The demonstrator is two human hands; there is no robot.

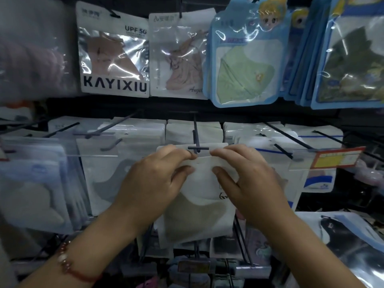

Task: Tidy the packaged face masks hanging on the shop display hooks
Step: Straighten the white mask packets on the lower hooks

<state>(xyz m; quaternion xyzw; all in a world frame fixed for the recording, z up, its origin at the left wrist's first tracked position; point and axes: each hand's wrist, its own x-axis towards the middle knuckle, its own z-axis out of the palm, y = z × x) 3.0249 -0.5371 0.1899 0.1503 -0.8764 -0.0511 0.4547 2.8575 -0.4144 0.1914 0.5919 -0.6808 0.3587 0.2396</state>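
Head view: both hands work at the middle hook [196, 140] of the lower row. The left hand [158, 179] and the right hand [245, 177] each pinch the top edge of a white mask pack [199, 213], thumb in front and fingers curled over the top, one on either side of the hook's cross tip. The pack hangs in front of the stack behind it, its header level with the tip, so the hang hole seems to be at or just on the prong; the fingers cover the hole itself.

The pack looks light and thin: a glossy plastic pouch with a soft folded mask inside. It should bend easily and slide in the fingers, so the stiffer header strip close to the hole is the sensible place to hold it, as both hands do. Pulling hard there could tear the hole.

Above hangs a row of packs, among them a KAYIXIU pack [113, 59] and a blue pack [247, 59] with a green mask. A red bracelet [68, 265] circles the left wrist. A price tag [336, 159] sits on a hook to the right.
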